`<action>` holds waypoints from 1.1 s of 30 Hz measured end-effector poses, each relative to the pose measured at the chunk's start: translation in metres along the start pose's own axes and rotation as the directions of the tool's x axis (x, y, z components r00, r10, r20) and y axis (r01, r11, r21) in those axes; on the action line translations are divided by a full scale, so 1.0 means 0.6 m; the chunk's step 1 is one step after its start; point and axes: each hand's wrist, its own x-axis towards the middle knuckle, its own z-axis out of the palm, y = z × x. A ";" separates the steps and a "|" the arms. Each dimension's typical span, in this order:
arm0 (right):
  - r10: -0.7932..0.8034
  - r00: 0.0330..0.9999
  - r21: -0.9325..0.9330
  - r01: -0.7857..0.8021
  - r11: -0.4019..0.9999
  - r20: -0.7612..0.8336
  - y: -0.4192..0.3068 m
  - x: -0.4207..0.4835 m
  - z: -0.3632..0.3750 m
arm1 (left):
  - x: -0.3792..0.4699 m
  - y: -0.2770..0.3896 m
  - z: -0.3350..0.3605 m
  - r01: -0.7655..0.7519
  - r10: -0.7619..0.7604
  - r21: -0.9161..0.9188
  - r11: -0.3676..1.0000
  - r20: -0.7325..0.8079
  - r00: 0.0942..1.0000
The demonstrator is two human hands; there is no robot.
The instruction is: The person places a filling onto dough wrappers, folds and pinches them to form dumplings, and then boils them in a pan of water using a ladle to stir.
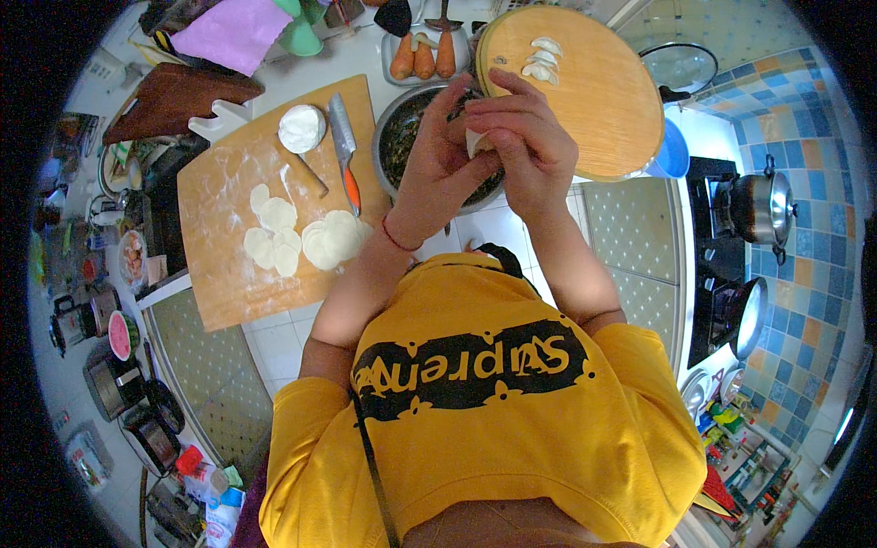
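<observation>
Both my hands meet above a metal bowl of dark green filling (pixel 397 147). Between their fingers is a small piece of pale dough (pixel 477 142), mostly hidden. My left hand (pixel 442 147) pinches it from one side, and my right hand (pixel 531 140) is curled around the other. Several folded dumplings (pixel 543 61) lie on a round wooden board (pixel 603 103) at the upper right. Round dough wrappers (pixel 332 240) sit in overlapping groups on a floured wooden board (pixel 226 288), along with a rolling pin (pixel 305 171), a bowl of flour (pixel 301 129) and a cleaver (pixel 344 137).
A tray of carrots (pixel 423 61) stands behind the bowl. At the right are a blue container (pixel 670 151), a glass lid (pixel 678 68) and a stove (pixel 712 274) with a lidded pot (pixel 760 207) and a pan (pixel 747 318). A cut watermelon (pixel 122 334) is at the far left.
</observation>
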 end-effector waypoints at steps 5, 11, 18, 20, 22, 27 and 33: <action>0.176 0.983 0.378 -0.141 0.915 -0.060 -0.006 -0.005 0.018 | -0.007 -0.009 -0.004 0.059 -0.082 -0.301 0.952 -0.064 0.995; 0.014 0.977 -0.105 0.009 0.994 0.211 -0.014 0.007 -0.026 | -0.012 0.012 -0.027 0.011 -0.009 -0.023 1.000 0.072 0.997; -0.203 0.941 -0.234 0.269 0.934 0.271 0.000 -0.007 -0.037 | -0.016 0.029 -0.012 -0.008 -0.026 0.275 0.962 0.121 0.992; -0.179 0.939 -0.236 0.252 0.938 0.293 -0.003 -0.005 -0.036 | -0.020 0.016 -0.016 -0.034 0.002 0.266 0.963 0.120 0.993; -0.146 0.957 -0.201 0.199 0.959 0.251 -0.005 -0.005 -0.032 | -0.021 0.014 -0.015 0.002 -0.023 0.202 0.979 0.105 0.994; -0.049 0.996 -0.068 0.054 0.996 0.068 -0.009 -0.010 -0.020 | -0.017 0.016 0.001 -0.010 0.008 0.050 0.999 0.042 0.999; -0.071 0.949 -0.291 0.165 0.942 0.308 0.022 -0.020 -0.038 | -0.023 -0.013 -0.005 0.067 -0.063 0.248 0.966 -0.020 0.998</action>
